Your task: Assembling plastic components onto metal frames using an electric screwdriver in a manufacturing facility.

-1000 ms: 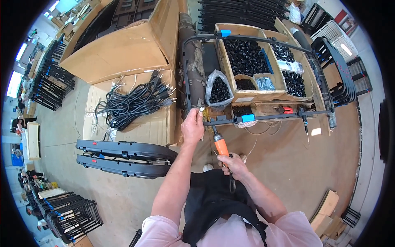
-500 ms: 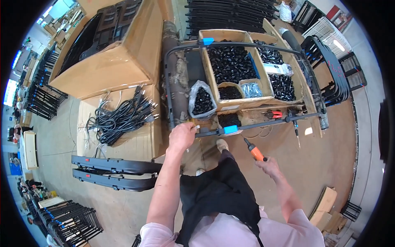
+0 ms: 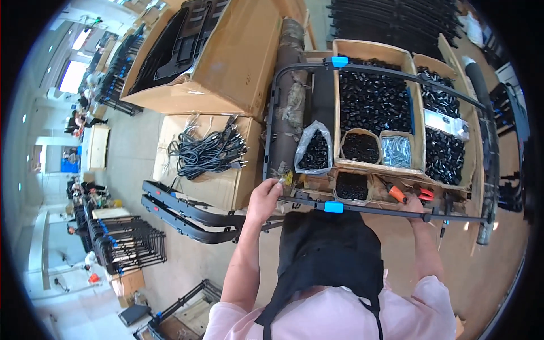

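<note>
At the near left corner of a black tubular frame [image 3: 300, 200], my left hand [image 3: 264, 200] pinches a small pale piece [image 3: 280, 181] too small to name. My right hand [image 3: 415, 208] is by the near bar, closed at the rear end of an orange screwdriver-like tool [image 3: 396, 194]; the bar partly hides its fingers. The tool's dark tip points away and left, over the parts tray. Right beside that hand lie red-handled pliers [image 3: 426, 194]. Blue clips [image 3: 333, 207] sit on the frame, which spans the parts boxes.
Beyond the near bar are wooden boxes [image 3: 419, 164] of small black parts, a box of screws [image 3: 396, 149] and a plastic bag [image 3: 313, 148] of black pieces. On the left, coiled black cables [image 3: 207, 148] lie on a carton, above curved black bars [image 3: 187, 207]. A large carton [image 3: 226, 62] stands behind.
My right hand has brought the orange tool up from beside my body to the parts tray. The left hand remains at the frame's corner. The view has shifted, and I stand closer to the frame.
</note>
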The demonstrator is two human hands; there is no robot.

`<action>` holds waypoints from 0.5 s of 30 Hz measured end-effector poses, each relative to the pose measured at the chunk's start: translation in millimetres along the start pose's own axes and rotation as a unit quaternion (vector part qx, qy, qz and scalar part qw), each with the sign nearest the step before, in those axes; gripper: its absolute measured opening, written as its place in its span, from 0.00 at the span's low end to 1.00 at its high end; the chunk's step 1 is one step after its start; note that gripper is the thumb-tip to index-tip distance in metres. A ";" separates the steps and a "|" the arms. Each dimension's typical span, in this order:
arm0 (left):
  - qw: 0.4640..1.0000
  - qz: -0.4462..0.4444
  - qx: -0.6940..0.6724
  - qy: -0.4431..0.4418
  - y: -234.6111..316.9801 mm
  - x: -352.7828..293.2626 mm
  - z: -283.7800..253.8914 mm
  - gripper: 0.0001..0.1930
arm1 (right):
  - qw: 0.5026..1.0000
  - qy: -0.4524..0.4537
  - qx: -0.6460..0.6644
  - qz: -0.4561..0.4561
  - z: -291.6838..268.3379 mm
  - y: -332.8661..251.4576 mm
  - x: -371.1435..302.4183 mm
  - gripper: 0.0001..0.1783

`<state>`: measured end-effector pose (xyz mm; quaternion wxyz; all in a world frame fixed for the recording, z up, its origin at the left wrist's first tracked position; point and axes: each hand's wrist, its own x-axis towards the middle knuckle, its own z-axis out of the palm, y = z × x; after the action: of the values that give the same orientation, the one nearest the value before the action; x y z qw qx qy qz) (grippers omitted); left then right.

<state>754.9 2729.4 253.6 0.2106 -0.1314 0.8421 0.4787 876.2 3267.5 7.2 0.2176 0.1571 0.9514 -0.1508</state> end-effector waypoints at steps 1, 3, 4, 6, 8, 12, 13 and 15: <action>0.997 -0.007 -0.041 0.059 1.9 -11.4 -0.8 0.11 | 0.993 0.073 0.059 -0.064 -11.5 -2.4 0.0 0.21; 0.992 -0.045 -0.091 0.081 -16.7 -31.9 -1.6 0.10 | 0.989 0.116 0.006 -0.097 -39.1 -28.5 -13.6 0.22; 0.983 -0.073 -0.143 0.091 -27.5 -40.9 -1.1 0.10 | 0.978 0.167 -0.051 -0.118 -53.7 -38.4 -25.3 0.24; 0.968 -0.086 -0.208 0.113 -56.9 -56.0 12.4 0.10 | 0.992 -0.051 -0.064 -0.095 -96.4 -75.9 -50.2 0.21; 0.958 -0.122 -0.234 0.110 -51.4 -65.0 30.3 0.10 | 0.975 -0.152 -0.077 -0.145 -104.4 -82.1 -82.0 0.20; 0.957 -0.118 -0.242 0.111 -92.5 -57.1 65.5 0.12 | 0.944 -0.264 0.031 -0.195 -168.0 -149.2 -118.8 0.17; 0.954 -0.119 -0.252 0.112 -91.3 -51.7 71.0 0.12 | 0.944 -0.264 0.021 -0.195 -188.2 -171.7 -119.2 0.17; 0.962 -0.080 -0.232 0.122 -88.4 -44.5 76.1 0.13 | 0.924 -0.280 0.038 -0.257 -221.3 -218.0 -108.8 0.15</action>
<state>848.7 2751.1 174.1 0.1076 -0.3008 0.7138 0.6233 808.7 3123.4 295.3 0.4224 -0.1337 0.8533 -0.2750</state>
